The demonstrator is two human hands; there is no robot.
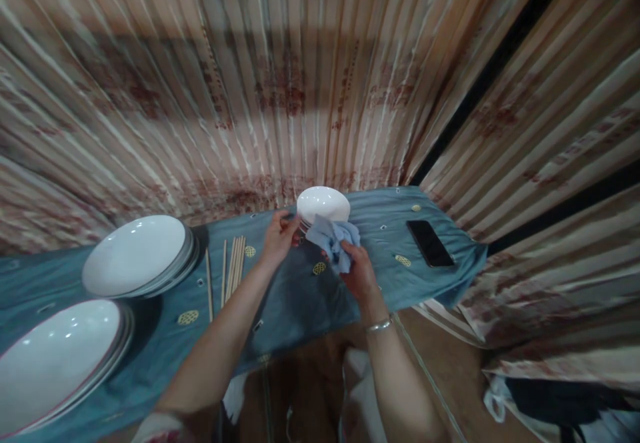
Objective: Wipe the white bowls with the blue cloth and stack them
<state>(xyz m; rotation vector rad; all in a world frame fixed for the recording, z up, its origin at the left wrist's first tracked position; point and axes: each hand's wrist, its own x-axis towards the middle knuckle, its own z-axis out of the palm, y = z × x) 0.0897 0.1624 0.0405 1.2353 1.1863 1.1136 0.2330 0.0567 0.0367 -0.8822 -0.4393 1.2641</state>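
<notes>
Blue cloth (334,235) is gripped in the fingers of the right hand (359,271), held at the near side of the stacked white bowls (323,203) by the far edge of the worktop (295,303). Left hand (280,237) is placed at the stack's left side, fingers partly curled; whether the rim is pinched can't be told. Chopsticks (235,266) are laid left of the bowls; white plates (135,256) and red-rimmed plates (63,363) are stacked farther left. Black phone (430,243) is set off to the right.
</notes>
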